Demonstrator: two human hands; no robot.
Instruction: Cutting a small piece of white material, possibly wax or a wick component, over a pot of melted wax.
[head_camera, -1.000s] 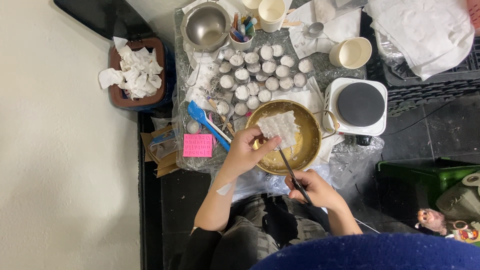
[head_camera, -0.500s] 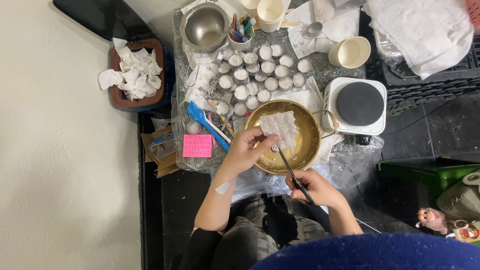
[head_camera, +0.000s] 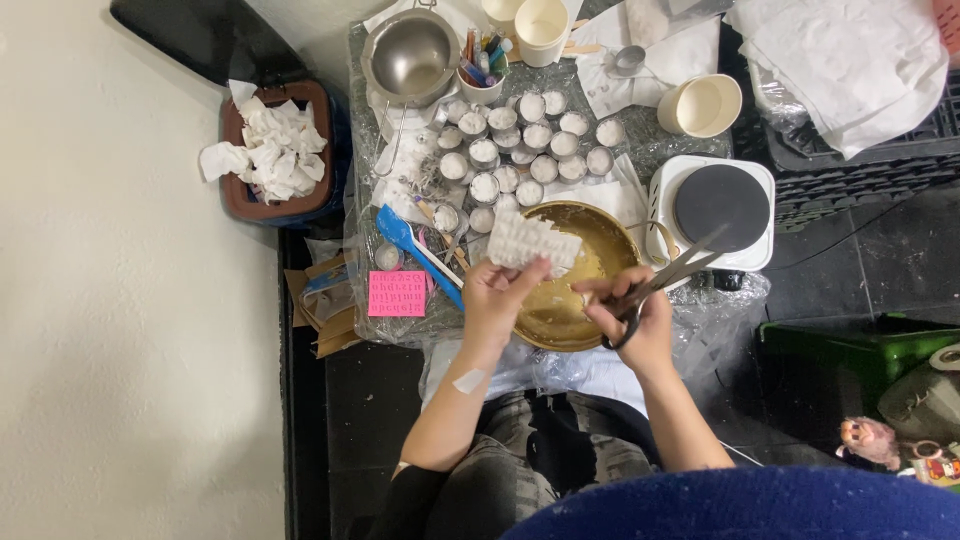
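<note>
My left hand (head_camera: 497, 293) pinches a white bumpy slab (head_camera: 531, 243), like a block of wax, and holds it over the left rim of a brass bowl (head_camera: 600, 300). My right hand (head_camera: 637, 317) grips a pair of grey scissors (head_camera: 670, 275); the blades point up and to the right, away from the slab, towards a white hotplate (head_camera: 722, 210). The two hands are a short gap apart above the bowl. A piece of tape sits on my left wrist.
Several small white-filled tins (head_camera: 520, 155) stand behind the bowl, with a steel pot (head_camera: 410, 57), a cup of pens (head_camera: 480, 60), paper cups (head_camera: 700, 103), a blue spatula (head_camera: 415, 245) and a pink card (head_camera: 397, 293). A brown bin of crumpled tissue (head_camera: 270, 155) is at left.
My left hand has lifted the white slab out of the bowl to its left rim. My right hand has swung the scissors from pointing into the bowl to pointing up and right.
</note>
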